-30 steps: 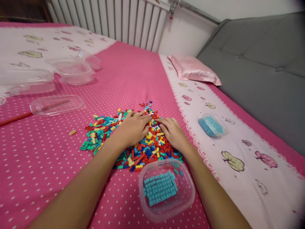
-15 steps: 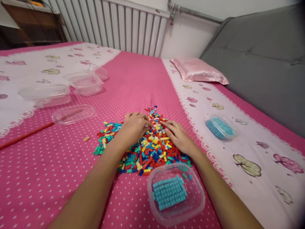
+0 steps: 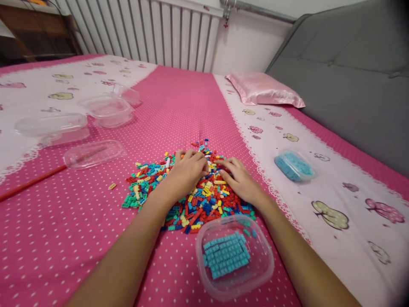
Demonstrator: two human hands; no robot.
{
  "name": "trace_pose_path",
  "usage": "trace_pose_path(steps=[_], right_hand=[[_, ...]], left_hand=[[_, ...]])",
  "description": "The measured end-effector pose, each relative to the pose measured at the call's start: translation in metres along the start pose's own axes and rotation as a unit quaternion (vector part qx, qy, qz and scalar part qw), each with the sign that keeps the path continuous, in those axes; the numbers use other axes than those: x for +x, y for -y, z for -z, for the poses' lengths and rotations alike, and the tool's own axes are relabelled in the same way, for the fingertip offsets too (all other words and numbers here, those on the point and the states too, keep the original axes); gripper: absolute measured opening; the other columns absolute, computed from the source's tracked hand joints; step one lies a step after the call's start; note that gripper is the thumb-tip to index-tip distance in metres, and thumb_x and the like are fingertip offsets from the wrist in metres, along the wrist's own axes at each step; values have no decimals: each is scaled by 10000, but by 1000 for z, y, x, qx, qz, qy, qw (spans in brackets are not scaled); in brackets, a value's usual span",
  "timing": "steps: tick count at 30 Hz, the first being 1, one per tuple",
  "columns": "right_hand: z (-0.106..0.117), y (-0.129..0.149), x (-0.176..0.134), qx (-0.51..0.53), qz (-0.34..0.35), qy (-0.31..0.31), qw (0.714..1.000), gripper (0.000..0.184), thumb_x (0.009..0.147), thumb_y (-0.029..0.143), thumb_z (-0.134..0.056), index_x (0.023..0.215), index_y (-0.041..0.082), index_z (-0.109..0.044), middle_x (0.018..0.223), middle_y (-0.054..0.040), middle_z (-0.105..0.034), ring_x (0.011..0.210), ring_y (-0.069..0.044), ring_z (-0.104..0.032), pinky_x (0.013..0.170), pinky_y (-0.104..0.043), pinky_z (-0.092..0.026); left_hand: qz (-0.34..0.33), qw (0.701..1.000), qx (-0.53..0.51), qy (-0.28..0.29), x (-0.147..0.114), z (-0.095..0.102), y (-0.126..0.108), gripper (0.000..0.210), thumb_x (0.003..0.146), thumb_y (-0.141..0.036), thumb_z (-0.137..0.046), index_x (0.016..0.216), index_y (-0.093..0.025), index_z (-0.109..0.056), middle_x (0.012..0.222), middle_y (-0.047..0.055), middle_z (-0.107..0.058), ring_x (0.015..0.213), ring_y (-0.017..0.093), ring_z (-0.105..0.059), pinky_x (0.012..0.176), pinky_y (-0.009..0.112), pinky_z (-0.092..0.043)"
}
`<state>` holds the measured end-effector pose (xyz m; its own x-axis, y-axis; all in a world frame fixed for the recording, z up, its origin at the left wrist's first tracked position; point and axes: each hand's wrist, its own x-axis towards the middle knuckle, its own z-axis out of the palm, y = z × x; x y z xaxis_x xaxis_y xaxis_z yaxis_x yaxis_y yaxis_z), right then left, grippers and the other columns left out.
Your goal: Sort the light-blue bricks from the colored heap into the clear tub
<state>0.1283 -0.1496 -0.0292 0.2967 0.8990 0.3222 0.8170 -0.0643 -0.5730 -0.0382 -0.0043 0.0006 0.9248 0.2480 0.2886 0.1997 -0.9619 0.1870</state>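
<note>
A loose pile of small toy building bricks [image 3: 211, 196] in red, yellow, blue, green and white lies on the bed. My left hand [image 3: 188, 172] rests over the pile's upper middle with its fingers bent and apart; the fingertips are partly hidden. My right hand [image 3: 238, 179] lies at the pile's right side, thumb and fingers spread and pointing left toward the other hand. In neither hand can a held brick be seen. Close in front stands a clear plastic tub [image 3: 262, 279] holding a block of joined turquoise bricks [image 3: 226, 256] and a few loose green and blue ones.
Another clear tub packed with turquoise bricks [image 3: 294, 165] sits to the right. Empty clear containers [image 3: 108, 111] and a lid [image 3: 96, 154] over a red stick [image 3: 35, 183] lie at left. A pink pillow [image 3: 263, 89] rests by the grey headboard [image 3: 345, 85].
My left hand has shifted slightly right and its fingers are more bent, uncovering bricks on its left, a white one among them. My right hand stays nearly in place. The view has shifted slightly.
</note>
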Motion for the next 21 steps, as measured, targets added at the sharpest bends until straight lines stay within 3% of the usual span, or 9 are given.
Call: trace_pose_path(steps=[4, 7, 14, 17, 21], right_hand=[[11, 8, 0, 18, 1, -45, 999, 353, 1012, 421, -520, 1257, 198, -643, 1211, -89, -652, 1185, -250, -583, 1064, -534, -433], [17, 22, 0, 65, 16, -56, 996, 292, 1011, 380, -514, 1186, 227, -690, 1178, -75, -698, 1157, -229, -615, 1060, -476, -453], [7, 38, -2, 174, 0, -40, 984, 232, 903, 333, -680, 1101, 212, -692, 997, -44, -769, 862, -168, -733, 799, -337, -601], [5, 34, -1, 163, -6, -55, 985, 151, 934, 251, -629, 1050, 173, -684, 979, -42, -755, 835, -150, -721, 788, -333, -594], [6, 30, -1, 91, 4, -66, 994, 80, 932, 215, -640, 950, 167, -702, 970, -33, -727, 937, -175, -670, 917, -415, -536]], left_hand=[[25, 999, -37, -14, 0, 4, 2, 168, 1011, -316, -514, 959, -196, -620, 1092, 68, -666, 1122, 261, -500, 1000, 461, -299], [44, 996, -69, -22, -1, 9, -1, 172, 1022, -315, -487, 996, -203, -615, 1132, 62, -654, 1120, 246, -504, 996, 439, -309], [31, 995, -95, -15, 0, 8, -15, 199, 1042, -334, -444, 1039, -202, -593, 1164, 51, -637, 1142, 231, -504, 976, 415, -319], [39, 997, -73, -13, -1, 8, -10, 225, 1036, -343, -459, 1043, -197, -630, 1169, 64, -642, 1153, 251, -501, 999, 453, -308], [41, 999, -27, 9, -6, 11, 3, 209, 994, -327, -553, 1088, -264, -728, 1232, 72, -644, 1201, 306, -481, 1044, 549, -264]])
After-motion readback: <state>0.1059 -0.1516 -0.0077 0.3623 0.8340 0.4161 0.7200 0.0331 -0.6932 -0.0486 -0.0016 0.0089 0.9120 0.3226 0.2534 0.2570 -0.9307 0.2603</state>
